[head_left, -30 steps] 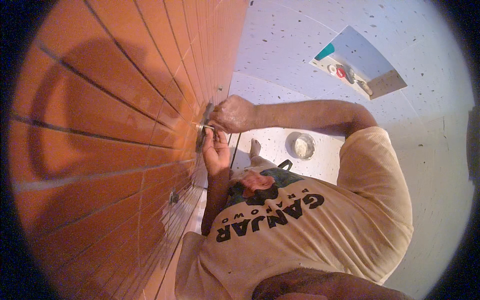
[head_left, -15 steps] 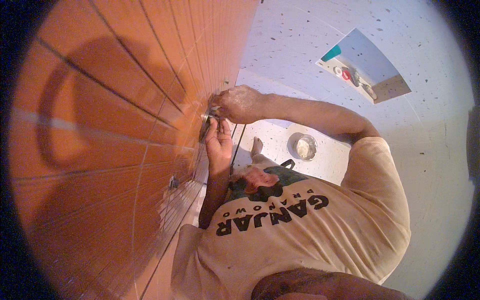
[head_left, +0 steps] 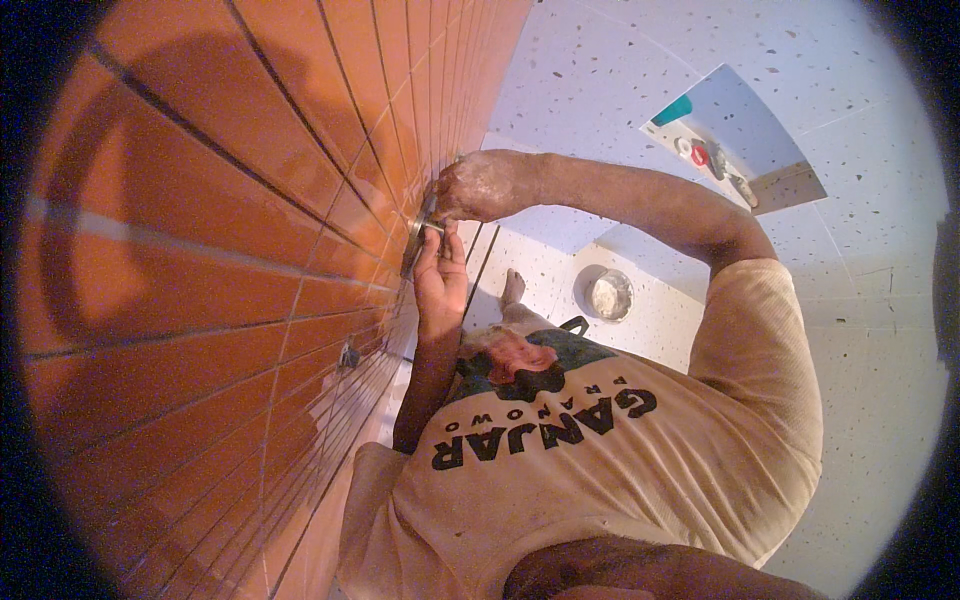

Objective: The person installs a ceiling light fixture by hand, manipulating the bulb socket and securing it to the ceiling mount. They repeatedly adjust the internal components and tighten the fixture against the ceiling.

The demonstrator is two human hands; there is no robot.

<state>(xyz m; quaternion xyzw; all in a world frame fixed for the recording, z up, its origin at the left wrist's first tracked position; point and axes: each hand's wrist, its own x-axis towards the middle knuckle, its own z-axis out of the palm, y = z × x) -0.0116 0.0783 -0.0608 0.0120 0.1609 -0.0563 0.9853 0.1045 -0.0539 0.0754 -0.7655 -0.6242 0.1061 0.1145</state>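
Observation:
My left hand point(head_left: 440, 280) reaches up along the orange tiled wall point(head_left: 220, 290). Its thumb and fingertips pinch the lower side of a small shiny metal fitting point(head_left: 424, 228) at the wall. Just above, my right hand point(head_left: 480, 187) has its fingers curled in close to the same fitting, and whitish dust covers its back. What those right fingers hold is hidden behind the hand. A thin light-coloured bar crosses the fitting near my left fingertips, too small to name.
Lower on the orange wall is a small metal wall fitting point(head_left: 349, 354). A round tub of pale paste point(head_left: 608, 296) stands on the speckled floor near my foot. The speckled wall at right has a recessed niche point(head_left: 775, 150) holding a teal item and several small objects.
My right hand has shifted slightly upward, and its wrist sits higher. The left hand stays at the fitting with its fingers slightly straighter. The view has tilted a little.

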